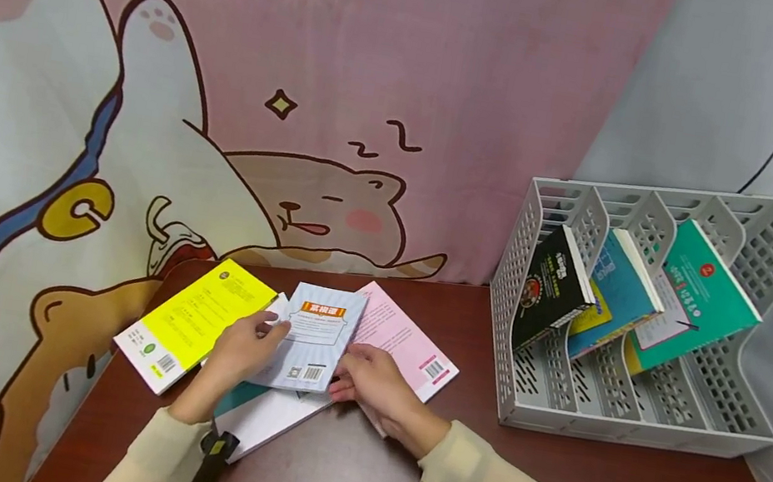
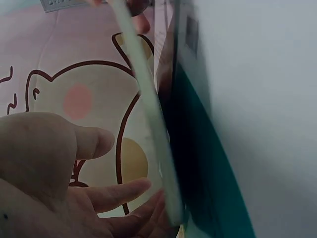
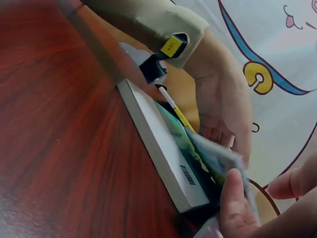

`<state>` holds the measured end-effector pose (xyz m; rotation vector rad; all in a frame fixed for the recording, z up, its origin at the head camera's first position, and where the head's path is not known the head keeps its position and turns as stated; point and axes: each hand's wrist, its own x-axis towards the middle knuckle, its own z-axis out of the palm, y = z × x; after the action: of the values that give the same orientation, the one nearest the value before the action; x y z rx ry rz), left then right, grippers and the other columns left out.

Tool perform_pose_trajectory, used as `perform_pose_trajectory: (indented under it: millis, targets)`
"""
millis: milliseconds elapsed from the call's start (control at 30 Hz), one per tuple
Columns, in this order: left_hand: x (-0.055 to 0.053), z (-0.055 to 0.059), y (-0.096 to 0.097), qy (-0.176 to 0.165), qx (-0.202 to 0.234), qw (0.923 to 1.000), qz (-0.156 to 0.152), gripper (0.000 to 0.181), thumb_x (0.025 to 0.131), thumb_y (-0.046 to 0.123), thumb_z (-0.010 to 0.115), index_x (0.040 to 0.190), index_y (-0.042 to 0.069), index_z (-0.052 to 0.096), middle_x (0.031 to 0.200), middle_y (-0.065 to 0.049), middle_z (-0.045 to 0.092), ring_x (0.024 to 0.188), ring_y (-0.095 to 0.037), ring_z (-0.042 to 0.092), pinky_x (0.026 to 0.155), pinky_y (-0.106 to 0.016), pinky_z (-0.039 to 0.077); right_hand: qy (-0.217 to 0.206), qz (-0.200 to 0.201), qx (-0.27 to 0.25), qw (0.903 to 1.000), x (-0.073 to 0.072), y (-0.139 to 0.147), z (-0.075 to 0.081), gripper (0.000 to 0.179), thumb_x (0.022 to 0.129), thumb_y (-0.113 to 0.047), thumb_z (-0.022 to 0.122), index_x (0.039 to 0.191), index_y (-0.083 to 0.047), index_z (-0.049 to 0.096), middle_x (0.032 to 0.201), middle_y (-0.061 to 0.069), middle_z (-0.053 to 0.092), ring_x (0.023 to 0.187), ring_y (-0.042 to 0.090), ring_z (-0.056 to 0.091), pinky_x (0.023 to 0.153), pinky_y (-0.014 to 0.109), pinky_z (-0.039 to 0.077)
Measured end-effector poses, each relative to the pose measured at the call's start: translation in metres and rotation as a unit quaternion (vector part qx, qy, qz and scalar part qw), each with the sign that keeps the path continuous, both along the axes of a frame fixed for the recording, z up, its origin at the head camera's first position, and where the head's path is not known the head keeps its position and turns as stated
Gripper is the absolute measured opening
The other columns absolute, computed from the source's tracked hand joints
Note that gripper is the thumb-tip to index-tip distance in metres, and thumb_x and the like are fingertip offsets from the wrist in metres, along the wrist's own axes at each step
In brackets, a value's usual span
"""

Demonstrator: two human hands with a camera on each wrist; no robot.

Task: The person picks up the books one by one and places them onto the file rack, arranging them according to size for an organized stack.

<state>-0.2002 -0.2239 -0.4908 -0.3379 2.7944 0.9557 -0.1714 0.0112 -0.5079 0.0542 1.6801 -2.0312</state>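
A thin light blue book [image 1: 318,340], its barcode and an orange title label facing up, is raised above other books between my two hands. At its left edge is my left hand [image 1: 240,351], thumb over the cover and fingers at the edge. My right hand [image 1: 378,387] holds the lower right edge, with fingers around it. In the right wrist view the lifted light blue book [image 3: 218,151] stands tilted above a thick white-backed book [image 3: 163,153]. From the left wrist, only the edge of the held book [image 2: 151,114] shows, blurred.
A yellow book [image 1: 202,321] lies left and a pink book [image 1: 408,341] right. Beneath the held book is a white and teal book [image 1: 275,417]. A grey divided rack [image 1: 622,430] at right holds black [image 1: 549,288], blue [image 1: 618,286] and green [image 1: 712,293] books.
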Motion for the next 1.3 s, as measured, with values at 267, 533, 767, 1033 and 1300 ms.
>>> perform_pose_trajectory:
  millis: [267, 533, 767, 1033, 1300]
  targets:
    - [0.000, -0.009, 0.011, 0.019, 0.008, 0.9995, -0.023, 0.062, 0.109, 0.048, 0.061, 0.153, 0.005, 0.063, 0.134, -0.024, 0.071, 0.111, -0.035, 0.066, 0.087, -0.044, 0.057, 0.007, 0.032, -0.055, 0.9979, -0.009, 0.002, -0.010, 0.047, 0.114, -0.006, 0.043, 0.159, 0.005, 0.034, 0.142, 0.032, 0.066, 0.113, 0.035, 0.078, 0.083, 0.049, 0.070]
    - [0.000, -0.009, 0.021, 0.026, 0.039, 0.9988, -0.016, 0.068, 0.110, 0.049, 0.058, 0.162, 0.005, 0.052, 0.139, -0.026, 0.069, 0.115, -0.036, 0.067, 0.093, -0.048, 0.059, 0.046, 0.010, -0.034, 0.9983, -0.012, 0.011, -0.010, 0.049, 0.116, -0.006, 0.040, 0.164, -0.001, 0.029, 0.146, 0.033, 0.062, 0.116, 0.036, 0.077, 0.083, 0.052, 0.069]
    - [-0.004, 0.005, 0.040, 0.042, 0.205, 0.9779, 0.002, 0.070, 0.112, 0.055, 0.058, 0.163, 0.012, 0.038, 0.128, -0.023, 0.069, 0.095, -0.026, 0.075, 0.075, -0.032, 0.062, 0.102, -0.010, -0.008, 0.9947, -0.014, 0.027, 0.011, 0.050, 0.116, -0.005, 0.045, 0.165, -0.004, 0.035, 0.141, 0.033, 0.067, 0.102, 0.028, 0.080, 0.080, 0.056, 0.069]
    - [0.000, 0.026, 0.067, 0.081, 0.369, 0.9253, -0.028, 0.054, 0.112, 0.047, 0.062, 0.158, 0.025, 0.044, 0.121, -0.016, 0.073, 0.087, -0.022, 0.080, 0.071, -0.034, 0.067, 0.171, -0.019, -0.005, 0.9851, -0.011, 0.053, 0.035, 0.049, 0.116, -0.005, 0.045, 0.164, -0.005, 0.037, 0.135, 0.035, 0.069, 0.100, 0.027, 0.081, 0.077, 0.057, 0.068]
    - [0.006, 0.038, 0.095, 0.084, 0.444, 0.8904, -0.055, 0.037, 0.108, 0.036, 0.074, 0.138, 0.014, 0.070, 0.113, -0.014, 0.084, 0.086, -0.024, 0.085, 0.072, -0.038, 0.069, 0.214, -0.027, 0.003, 0.9766, -0.001, 0.082, 0.046, 0.044, 0.115, -0.007, 0.049, 0.158, -0.001, 0.040, 0.131, 0.038, 0.071, 0.097, 0.015, 0.081, 0.082, 0.036, 0.067]
